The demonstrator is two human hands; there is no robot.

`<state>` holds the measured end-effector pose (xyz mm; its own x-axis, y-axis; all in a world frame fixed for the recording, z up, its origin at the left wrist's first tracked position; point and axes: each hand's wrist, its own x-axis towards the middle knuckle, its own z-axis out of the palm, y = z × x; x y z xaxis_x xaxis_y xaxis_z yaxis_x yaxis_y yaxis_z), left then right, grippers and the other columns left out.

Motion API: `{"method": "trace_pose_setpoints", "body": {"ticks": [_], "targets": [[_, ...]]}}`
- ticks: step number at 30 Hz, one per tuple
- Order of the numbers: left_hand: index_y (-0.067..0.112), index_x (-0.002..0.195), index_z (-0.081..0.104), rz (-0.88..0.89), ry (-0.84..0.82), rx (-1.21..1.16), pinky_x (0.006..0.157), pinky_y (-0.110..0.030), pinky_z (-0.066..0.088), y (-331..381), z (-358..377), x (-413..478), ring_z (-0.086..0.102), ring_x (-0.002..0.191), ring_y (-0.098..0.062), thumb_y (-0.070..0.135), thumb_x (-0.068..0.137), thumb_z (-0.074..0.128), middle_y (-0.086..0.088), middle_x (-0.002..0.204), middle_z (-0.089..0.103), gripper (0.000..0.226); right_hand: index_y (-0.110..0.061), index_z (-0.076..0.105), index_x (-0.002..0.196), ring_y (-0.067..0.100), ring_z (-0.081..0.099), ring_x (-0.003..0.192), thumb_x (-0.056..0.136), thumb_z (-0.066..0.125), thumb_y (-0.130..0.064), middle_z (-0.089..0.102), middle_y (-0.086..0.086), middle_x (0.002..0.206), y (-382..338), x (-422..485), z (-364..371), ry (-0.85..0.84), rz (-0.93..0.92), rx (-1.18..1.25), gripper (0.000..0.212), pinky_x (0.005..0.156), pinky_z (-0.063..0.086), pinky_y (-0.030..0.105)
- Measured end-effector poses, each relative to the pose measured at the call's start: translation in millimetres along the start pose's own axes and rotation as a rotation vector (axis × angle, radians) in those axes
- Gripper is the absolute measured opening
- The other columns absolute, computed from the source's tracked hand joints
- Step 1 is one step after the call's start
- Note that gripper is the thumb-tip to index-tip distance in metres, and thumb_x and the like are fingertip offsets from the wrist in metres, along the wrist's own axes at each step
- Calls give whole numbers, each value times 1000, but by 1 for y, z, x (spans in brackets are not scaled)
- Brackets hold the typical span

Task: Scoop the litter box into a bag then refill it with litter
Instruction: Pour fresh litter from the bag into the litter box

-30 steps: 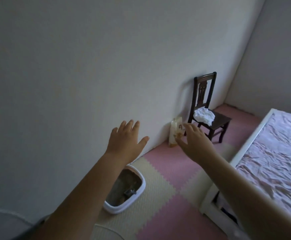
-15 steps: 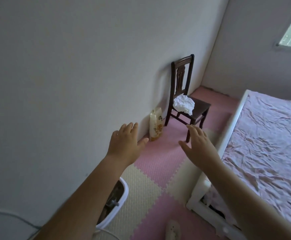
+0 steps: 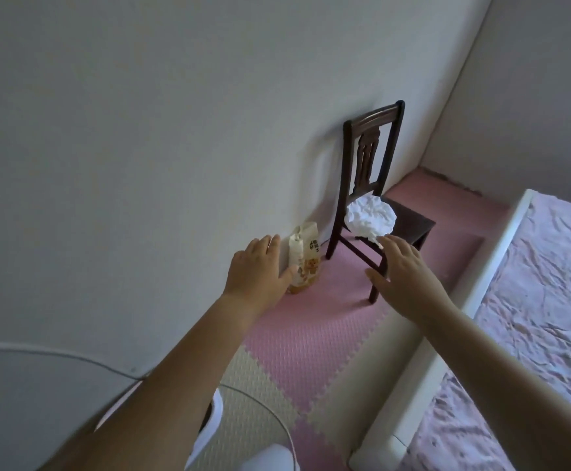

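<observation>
The right hand point(image 3: 403, 277) is held out flat, fingers straight and slightly spread, grasping nothing. In the head view its fingertips lie over the front edge of the chair point(image 3: 410, 222) seat, just below the crumpled white bag point(image 3: 370, 219) that sits on the seat; whether they touch anything I cannot tell. The left hand point(image 3: 257, 266) is likewise released and empty, palm down, reaching toward the litter pouch point(image 3: 302, 260), which stands upright on the floor just left of the chair, against the wall point(image 3: 141, 164). The step in hand looks like fetching supplies, with nothing scooped yet. To do it well, the right hand should pinch a fold at the top of the white bag rather than press on it, since thin crumpled plastic will probably slide off the seat. The left hand should take the litter pouch by its folded neck so it lifts upright and spills nothing. The litter box point(image 3: 214, 416), of which only a white rim shows, lies well apart from the chair at the near end of the foam mat point(image 3: 311, 334), so both things must be carried there. The bed point(image 3: 549, 300) runs along the chair's right side, leaving a narrow lane.
</observation>
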<state>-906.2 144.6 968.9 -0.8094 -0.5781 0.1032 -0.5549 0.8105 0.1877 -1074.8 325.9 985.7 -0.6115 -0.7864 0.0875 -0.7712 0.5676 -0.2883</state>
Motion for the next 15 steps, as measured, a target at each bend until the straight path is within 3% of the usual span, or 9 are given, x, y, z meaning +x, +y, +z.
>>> {"method": "trace_pose_setpoints", "body": {"ticks": [15], "targets": [[8,147,21,-159,-96,-28,104,-38,35,-35,114,317,34,134,-23,44,96,39,-9,148,35,65,-12,24,148,20,21,144,93,53,-38,26,4,155,79,316,52,-121,-108,-23,68,115,21,33]]}}
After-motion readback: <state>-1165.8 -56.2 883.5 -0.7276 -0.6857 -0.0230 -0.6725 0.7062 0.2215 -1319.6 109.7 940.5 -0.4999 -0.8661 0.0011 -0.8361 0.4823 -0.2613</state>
